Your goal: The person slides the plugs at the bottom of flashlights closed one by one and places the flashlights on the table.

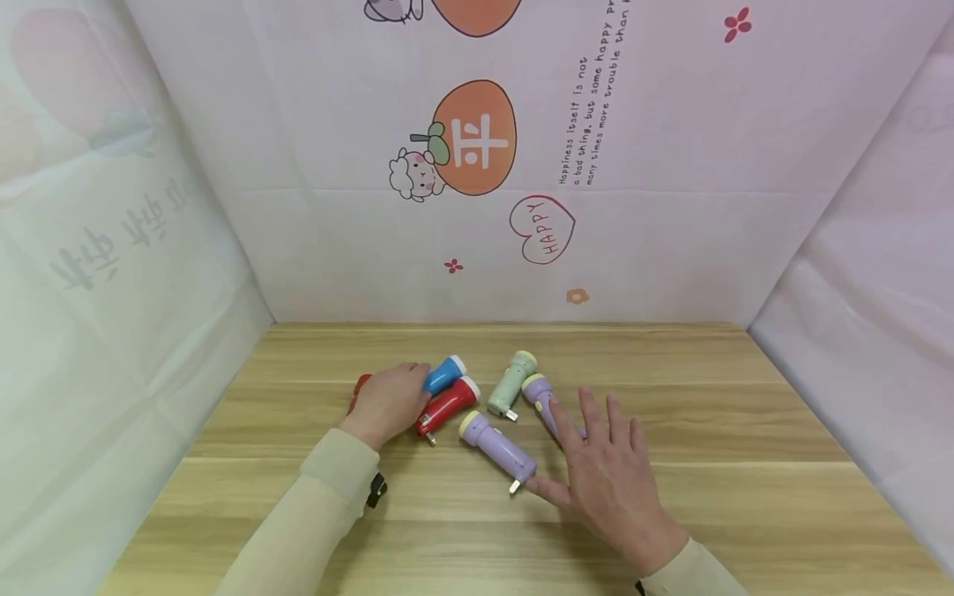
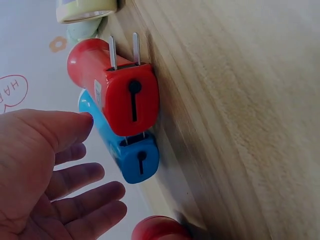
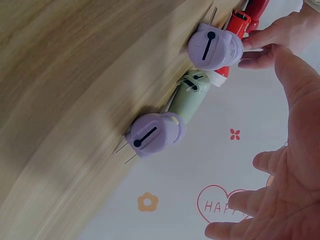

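Observation:
Small flashlights with fold-out plug prongs lie on a wooden table. My left hand (image 1: 391, 404) hovers at the left, fingers loosely spread beside the blue flashlight (image 1: 444, 375) and the nearer red flashlight (image 1: 450, 405); its palm is bare in the left wrist view. Another red flashlight (image 2: 159, 229) is mostly hidden behind that hand in the head view. With fingers spread, my right hand (image 1: 614, 484) is over the right purple flashlight (image 1: 540, 397), partly covering it. Its thumb is close to the prong end of the front purple flashlight (image 1: 498, 445). Between the groups lies a green flashlight (image 1: 512, 384).
The wooden table (image 1: 715, 497) meets a white printed cloth backdrop (image 1: 335, 248) at its back edge. White cloth sides hang at left and right. Metal prongs stick out from several flashlights.

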A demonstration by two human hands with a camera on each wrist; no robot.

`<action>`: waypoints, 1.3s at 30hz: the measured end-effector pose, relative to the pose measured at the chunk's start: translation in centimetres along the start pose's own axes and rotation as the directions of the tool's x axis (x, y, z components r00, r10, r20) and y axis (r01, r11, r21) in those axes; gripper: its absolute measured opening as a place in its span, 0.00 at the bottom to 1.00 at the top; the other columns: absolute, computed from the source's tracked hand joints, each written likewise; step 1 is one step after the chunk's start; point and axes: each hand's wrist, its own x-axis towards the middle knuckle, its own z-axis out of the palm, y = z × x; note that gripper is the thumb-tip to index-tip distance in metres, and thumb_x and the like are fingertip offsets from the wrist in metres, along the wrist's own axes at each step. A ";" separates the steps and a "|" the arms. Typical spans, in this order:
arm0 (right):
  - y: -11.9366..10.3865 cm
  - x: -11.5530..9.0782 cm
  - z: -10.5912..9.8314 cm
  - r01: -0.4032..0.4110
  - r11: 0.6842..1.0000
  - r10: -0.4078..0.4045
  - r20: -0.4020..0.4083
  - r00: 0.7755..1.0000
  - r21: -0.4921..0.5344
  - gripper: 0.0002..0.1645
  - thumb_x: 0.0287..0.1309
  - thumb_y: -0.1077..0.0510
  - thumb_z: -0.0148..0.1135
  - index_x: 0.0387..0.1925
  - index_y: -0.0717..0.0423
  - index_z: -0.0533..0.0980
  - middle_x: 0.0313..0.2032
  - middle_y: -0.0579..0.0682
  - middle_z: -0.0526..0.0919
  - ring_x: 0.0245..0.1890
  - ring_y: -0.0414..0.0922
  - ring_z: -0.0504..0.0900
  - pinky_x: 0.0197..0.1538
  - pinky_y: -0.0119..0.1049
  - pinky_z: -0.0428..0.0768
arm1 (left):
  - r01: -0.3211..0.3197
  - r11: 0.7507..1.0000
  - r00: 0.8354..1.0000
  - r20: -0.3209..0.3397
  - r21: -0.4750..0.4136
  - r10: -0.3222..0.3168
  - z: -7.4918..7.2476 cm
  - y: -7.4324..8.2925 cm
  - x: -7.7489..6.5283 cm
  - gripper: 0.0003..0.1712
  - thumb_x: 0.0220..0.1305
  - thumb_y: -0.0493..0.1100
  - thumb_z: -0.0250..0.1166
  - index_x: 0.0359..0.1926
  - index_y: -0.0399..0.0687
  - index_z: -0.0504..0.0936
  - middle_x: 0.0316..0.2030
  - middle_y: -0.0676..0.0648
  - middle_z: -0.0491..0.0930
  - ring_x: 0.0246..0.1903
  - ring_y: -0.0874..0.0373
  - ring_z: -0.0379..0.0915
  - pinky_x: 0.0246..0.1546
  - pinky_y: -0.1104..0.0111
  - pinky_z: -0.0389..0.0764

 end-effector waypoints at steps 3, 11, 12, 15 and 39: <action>0.0 0.0 0.1 -0.001 1.000 0.001 -0.002 1.000 0.003 0.65 0.45 0.17 0.68 0.78 0.45 0.66 0.74 0.69 0.66 0.71 0.76 0.64 0.65 0.76 0.67 | 0.003 1.000 1.000 0.017 0.002 -0.004 0.1 0.1 0.5 0.29 0.72 0.51 0.68 0.67 0.42 0.76 0.55 0.43 0.84 0.45 0.51 0.81 0.51 0.55 0.86; 0.0 -0.1 0.0 -0.010 1.000 0.009 0.001 1.000 0.026 0.64 0.46 0.17 0.68 0.78 0.45 0.65 0.74 0.69 0.65 0.72 0.76 0.64 0.66 0.76 0.66 | 0.026 1.000 0.997 0.078 0.002 -0.026 0.3 0.3 1.4 0.27 0.72 0.52 0.67 0.65 0.44 0.77 0.49 0.46 0.84 0.39 0.53 0.78 0.47 0.55 0.87; 0.1 -0.1 0.1 -0.011 1.000 0.011 0.001 1.000 0.027 0.64 0.46 0.17 0.68 0.78 0.45 0.65 0.74 0.69 0.65 0.72 0.76 0.64 0.66 0.76 0.66 | 0.031 1.000 0.996 0.083 -0.001 -0.030 0.3 0.3 1.5 0.27 0.72 0.52 0.68 0.65 0.44 0.78 0.48 0.46 0.84 0.39 0.53 0.77 0.47 0.55 0.87; 0.1 -0.1 0.1 -0.010 1.000 0.011 -0.004 1.000 0.028 0.64 0.46 0.17 0.68 0.78 0.45 0.65 0.73 0.69 0.66 0.71 0.76 0.64 0.65 0.76 0.67 | 0.046 0.999 0.994 0.102 -0.006 -0.046 0.5 0.4 1.8 0.24 0.71 0.53 0.69 0.61 0.45 0.79 0.42 0.47 0.82 0.36 0.53 0.76 0.43 0.58 0.86; 0.0 -0.2 0.3 -0.006 1.000 0.006 0.006 1.000 0.031 0.64 0.46 0.18 0.69 0.78 0.45 0.65 0.74 0.68 0.66 0.71 0.75 0.65 0.64 0.75 0.69 | 0.052 0.999 0.995 0.081 0.000 -0.052 1.5 0.6 2.8 0.11 0.72 0.49 0.68 0.43 0.46 0.79 0.28 0.49 0.76 0.28 0.53 0.73 0.33 0.61 0.81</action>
